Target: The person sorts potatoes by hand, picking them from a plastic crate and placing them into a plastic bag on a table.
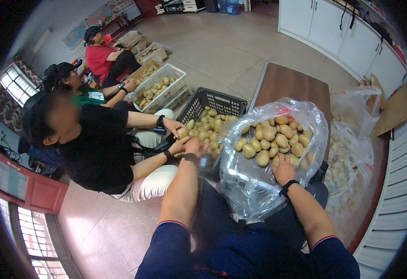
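Observation:
A clear plastic bag (238, 185) lies wide-mouthed in front of me on a brown board, with many potatoes (282, 140) inside. My right hand (283, 171) reaches into the bag's near side, its fingers at a potato on the edge of the heap; whether they grip it cannot be told. Over the near left edge of a black plastic crate (221, 93) of potatoes is my left hand (196, 146), blurred, close to a co-worker's hands. What it holds, if anything, is not visible. The co-worker's hands hold a potato (182, 133) above the crate.
Close on my left sits a co-worker in black (99, 150); two more people sit beyond. White plastic crates (179, 75) of potatoes stand past the black one. To the right are another plastic bag (356, 139) on the floor, a cardboard sheet (398, 108), a white radiator (395, 195) and white cabinets (329, 24).

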Motion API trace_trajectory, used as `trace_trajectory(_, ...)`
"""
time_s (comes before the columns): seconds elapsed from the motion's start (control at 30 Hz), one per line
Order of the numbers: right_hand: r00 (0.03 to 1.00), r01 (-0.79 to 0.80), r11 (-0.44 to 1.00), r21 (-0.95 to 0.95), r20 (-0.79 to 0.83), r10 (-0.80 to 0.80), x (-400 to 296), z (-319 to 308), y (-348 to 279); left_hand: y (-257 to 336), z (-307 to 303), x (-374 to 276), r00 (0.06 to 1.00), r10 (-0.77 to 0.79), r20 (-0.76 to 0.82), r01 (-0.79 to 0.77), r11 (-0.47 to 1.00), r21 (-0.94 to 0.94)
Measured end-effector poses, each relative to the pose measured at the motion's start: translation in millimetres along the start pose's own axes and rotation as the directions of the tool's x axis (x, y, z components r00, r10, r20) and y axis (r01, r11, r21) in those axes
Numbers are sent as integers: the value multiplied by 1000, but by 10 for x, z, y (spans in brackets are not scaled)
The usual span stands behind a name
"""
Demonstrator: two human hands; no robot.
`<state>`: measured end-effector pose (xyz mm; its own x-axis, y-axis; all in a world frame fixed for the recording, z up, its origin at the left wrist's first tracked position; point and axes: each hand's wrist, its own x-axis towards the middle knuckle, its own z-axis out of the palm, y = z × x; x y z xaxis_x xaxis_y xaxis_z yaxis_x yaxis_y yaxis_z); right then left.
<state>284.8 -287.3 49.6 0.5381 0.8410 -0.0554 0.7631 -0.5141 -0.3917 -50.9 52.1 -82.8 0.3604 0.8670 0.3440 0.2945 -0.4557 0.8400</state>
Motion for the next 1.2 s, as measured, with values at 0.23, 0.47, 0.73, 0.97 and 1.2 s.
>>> trace_trajectory(0.23,999,-41,999,-2,29,41,-170,-85,69,107,263,-74,991,-116,61,94,955,282)
trace_trajectory(0.47,999,30,999,-37,-16,-31,-194,93,349,972,198,87,874,-286,394,-104,681,725)
trace_trajectory(0.73,993,111,994,21,43,-112,-245,73,111,1468,-179,-28,953,-214,215,-11,684,729)
trace_trajectory(0.97,996,2,1000,22,88,-4,-251,176,28,1453,-260,-81,941,-270,204,24,655,756)
trace_trajectory(1.2,1000,-6,967,254,-26,13,-219,274,39,1494,-396,-26,899,-328,291,-38,601,798)
